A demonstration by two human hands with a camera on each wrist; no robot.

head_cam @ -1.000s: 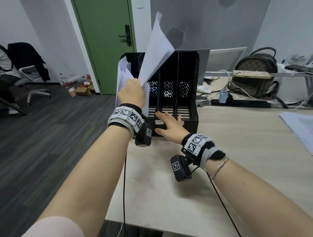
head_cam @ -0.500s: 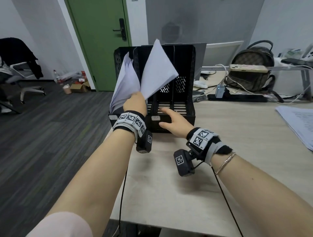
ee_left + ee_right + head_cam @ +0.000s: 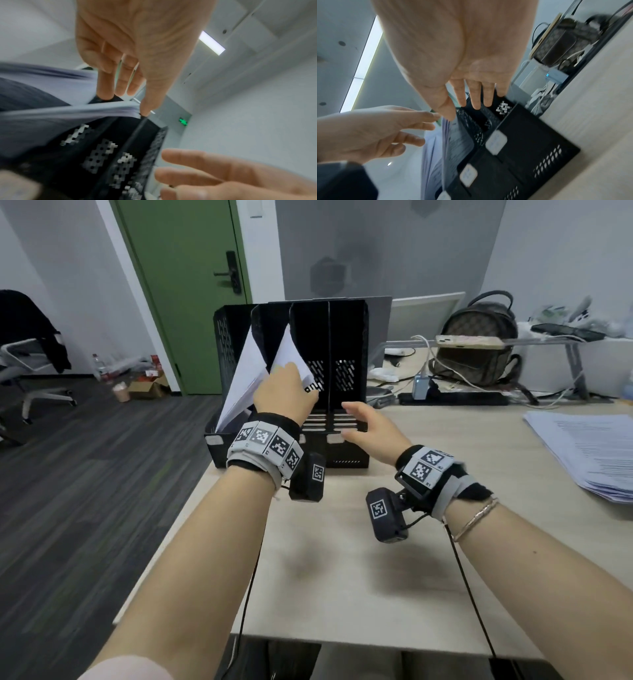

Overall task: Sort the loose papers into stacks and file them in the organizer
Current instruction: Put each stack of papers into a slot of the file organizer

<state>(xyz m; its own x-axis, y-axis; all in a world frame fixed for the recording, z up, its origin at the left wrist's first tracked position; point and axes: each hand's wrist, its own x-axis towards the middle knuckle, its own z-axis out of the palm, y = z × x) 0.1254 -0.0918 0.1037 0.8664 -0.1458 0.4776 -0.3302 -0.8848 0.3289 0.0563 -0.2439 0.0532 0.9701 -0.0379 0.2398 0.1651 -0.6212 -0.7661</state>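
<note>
Fingers [image 3: 109, 83] of our left hand [image 3: 286, 393] extend straight against papers [image 3: 245, 378] in the organizer [image 3: 346, 337], gripping nothing; our right hand [image 3: 371, 428] hovers relaxed. Two compartments filled; a stack [image 3: 589, 450] remains on the desk [image 3: 342, 577].

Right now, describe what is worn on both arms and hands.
Left hand and right hand are bare. Each wrist carries a black band with grey tiles printed in black-and-white square markers, plus a small black camera block hanging below, cabled. The right forearm has a thin bracelet; a pale pink sleeve shows at the left elbow.
</note>
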